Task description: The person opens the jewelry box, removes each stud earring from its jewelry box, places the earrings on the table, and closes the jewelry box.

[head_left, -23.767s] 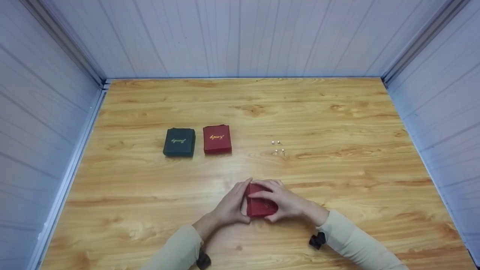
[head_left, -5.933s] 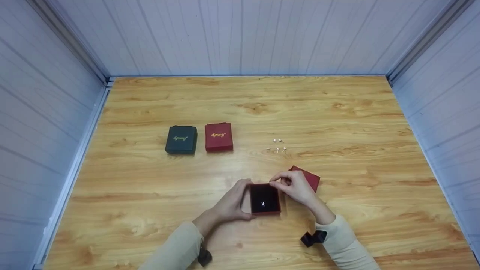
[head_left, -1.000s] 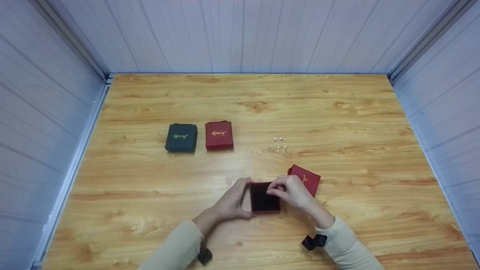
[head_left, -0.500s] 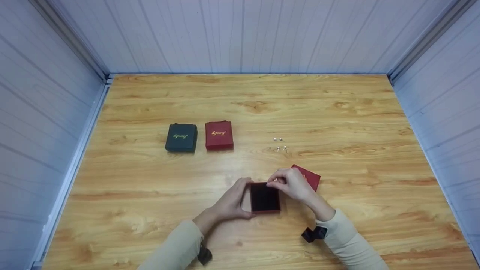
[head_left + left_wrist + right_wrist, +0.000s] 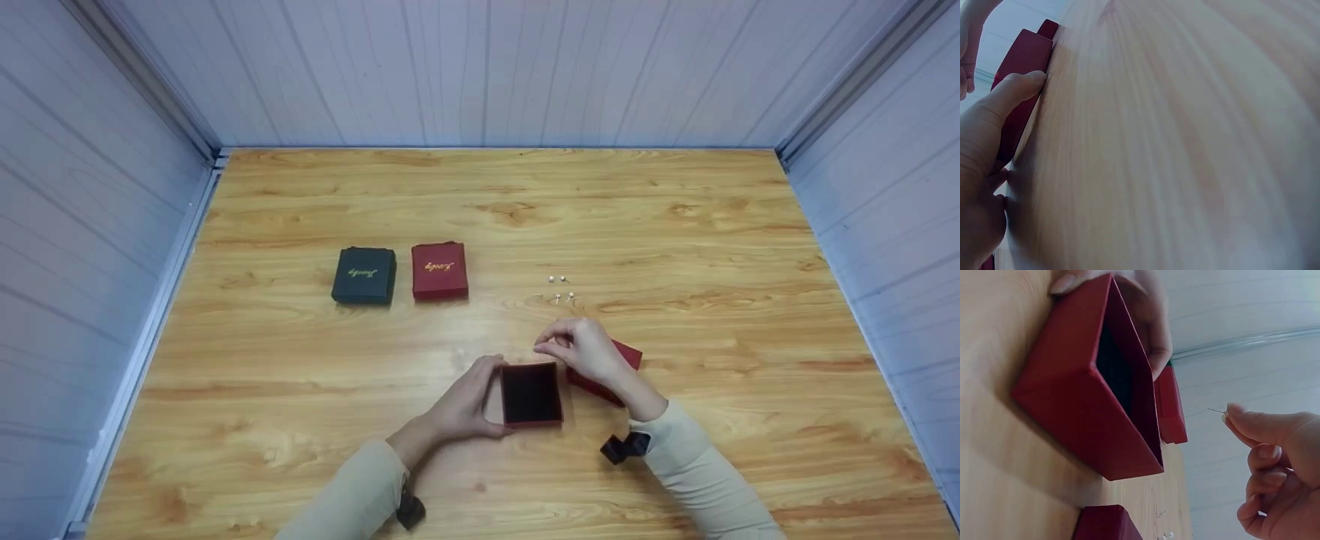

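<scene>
My left hand (image 5: 465,405) grips the left side of an uncovered red gift box (image 5: 532,424), thumb along its near side in the left wrist view. Dark padding (image 5: 531,394) lines the box, with no earring visible on it. My right hand (image 5: 589,352) is raised above and behind the box's right rear corner. Between its thumb and index finger it pinches a stud earring (image 5: 1224,416), its thin pin pointing out toward the box in the right wrist view. The red lid (image 5: 628,355) lies right of the box, partly hidden under the right hand.
Farther back stand a closed dark green box (image 5: 364,275) and a closed red box (image 5: 439,270), both with gold lettering. Several small stud earrings (image 5: 562,279) lie behind the right hand. A panelled wall (image 5: 480,75) encloses the wooden table.
Earlier the box was covered; its lid now lies at the right. Over the last second my right hand has drawn back from inside the box, away from me. The left hand stays put.
</scene>
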Demonstrator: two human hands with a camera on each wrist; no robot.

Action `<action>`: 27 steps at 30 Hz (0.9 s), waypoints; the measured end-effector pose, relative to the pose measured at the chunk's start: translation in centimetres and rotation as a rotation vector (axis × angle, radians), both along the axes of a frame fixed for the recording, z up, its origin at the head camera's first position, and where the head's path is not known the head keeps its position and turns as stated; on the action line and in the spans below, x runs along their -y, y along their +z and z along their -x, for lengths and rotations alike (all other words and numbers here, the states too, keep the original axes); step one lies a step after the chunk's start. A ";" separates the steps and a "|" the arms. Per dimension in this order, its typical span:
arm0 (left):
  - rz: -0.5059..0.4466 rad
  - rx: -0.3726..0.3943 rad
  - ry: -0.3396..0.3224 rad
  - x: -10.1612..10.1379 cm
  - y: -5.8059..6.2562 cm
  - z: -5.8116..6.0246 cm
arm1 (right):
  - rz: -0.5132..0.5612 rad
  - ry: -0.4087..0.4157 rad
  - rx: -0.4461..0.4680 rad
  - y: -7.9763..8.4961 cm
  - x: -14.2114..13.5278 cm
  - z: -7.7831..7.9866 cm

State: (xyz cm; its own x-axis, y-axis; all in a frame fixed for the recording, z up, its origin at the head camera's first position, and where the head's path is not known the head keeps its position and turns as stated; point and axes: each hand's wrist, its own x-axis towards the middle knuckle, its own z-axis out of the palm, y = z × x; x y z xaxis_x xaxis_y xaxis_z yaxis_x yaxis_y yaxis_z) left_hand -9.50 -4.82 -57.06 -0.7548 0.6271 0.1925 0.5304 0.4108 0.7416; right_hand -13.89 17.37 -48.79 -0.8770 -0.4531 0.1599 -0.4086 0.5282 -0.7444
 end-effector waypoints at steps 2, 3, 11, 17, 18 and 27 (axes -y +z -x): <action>0.001 -0.006 0.000 0.0 0.0 0.0 | 0.009 -0.003 -0.002 0.0 0.0 0.3; 0.000 -0.012 0.000 -0.1 -0.1 0.0 | 0.013 -0.007 -0.002 0.0 0.0 0.5; 0.000 -0.029 -0.001 -0.1 -0.2 0.1 | 0.017 -0.041 0.017 0.0 0.2 2.0; 0.012 -0.032 0.003 -0.1 -0.1 0.1 | 0.003 -0.055 0.023 -0.3 0.2 3.3; 0.014 -0.027 0.003 -0.1 -0.1 0.0 | -0.001 -0.057 0.020 -0.3 0.3 3.5; 0.015 0.011 0.006 0.0 0.1 0.1 | -0.044 -0.101 0.012 -0.5 0.6 5.4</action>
State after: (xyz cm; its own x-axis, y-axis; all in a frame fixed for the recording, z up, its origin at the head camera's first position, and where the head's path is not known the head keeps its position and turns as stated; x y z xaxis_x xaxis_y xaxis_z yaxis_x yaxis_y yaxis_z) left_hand -9.56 -4.83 -56.99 -0.7607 0.6252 0.1743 0.5194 0.4253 0.7412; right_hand -19.26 16.73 -49.33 -0.9202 -0.3688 0.1310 -0.3429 0.5984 -0.7241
